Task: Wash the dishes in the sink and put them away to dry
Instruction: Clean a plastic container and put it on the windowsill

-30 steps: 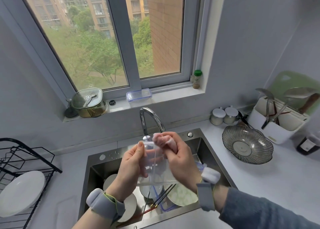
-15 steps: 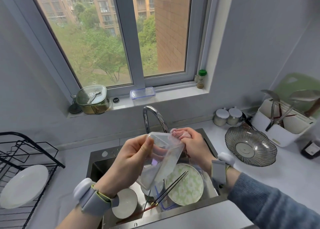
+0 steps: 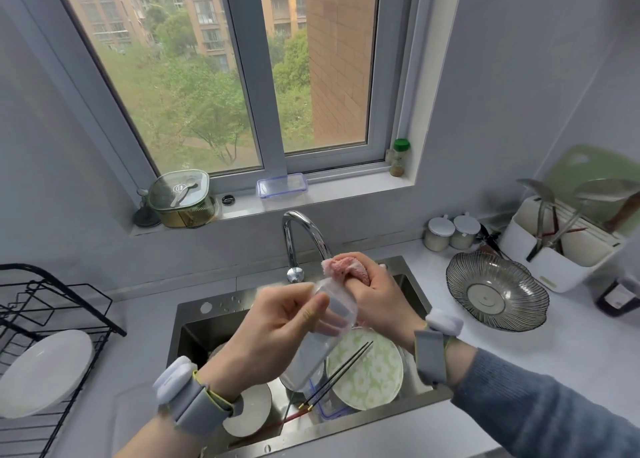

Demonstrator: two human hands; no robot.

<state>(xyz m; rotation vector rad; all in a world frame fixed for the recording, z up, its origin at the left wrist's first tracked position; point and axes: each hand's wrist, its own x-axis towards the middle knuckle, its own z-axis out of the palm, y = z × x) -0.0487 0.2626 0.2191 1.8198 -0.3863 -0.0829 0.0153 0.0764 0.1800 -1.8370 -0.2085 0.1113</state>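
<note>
Your left hand (image 3: 277, 322) grips a clear plastic container (image 3: 320, 340) above the steel sink (image 3: 412, 284), thumb curled over its rim and fingers wrapped round its near wall. The container is rectangular with rounded corners, tilted so its mouth faces up toward 1 o'clock, and it looks see-through and slightly blurred. Your right hand (image 3: 374, 295) is closed round a pink cloth (image 3: 343, 267), a soft nubbly wad bunched at the knuckles; its fingers reach into the container's mouth, visible through the wall.

At 12 o'clock from your hands the chrome faucet (image 3: 301, 236) arches over the basin. Below the container, at 5 o'clock, a round plate (image 3: 374, 374) with a pale green flower pattern lies in the sink, with thin black chopsticks (image 3: 343, 371) slanting across its left edge. At 7 o'clock a plain white dish (image 3: 252, 412) sits partly hidden behind your left wrist.

At 9 o'clock, on the counter, a black wire rack (image 3: 45, 305) holds one smooth white plate (image 3: 45, 371) leaning on edge. At 3 o'clock a ribbed, wavy-edged glass bowl (image 3: 495, 291) rests on the white counter, just in front of a white utensil holder (image 3: 561, 249) and two small lidded jars (image 3: 450, 232).
</note>
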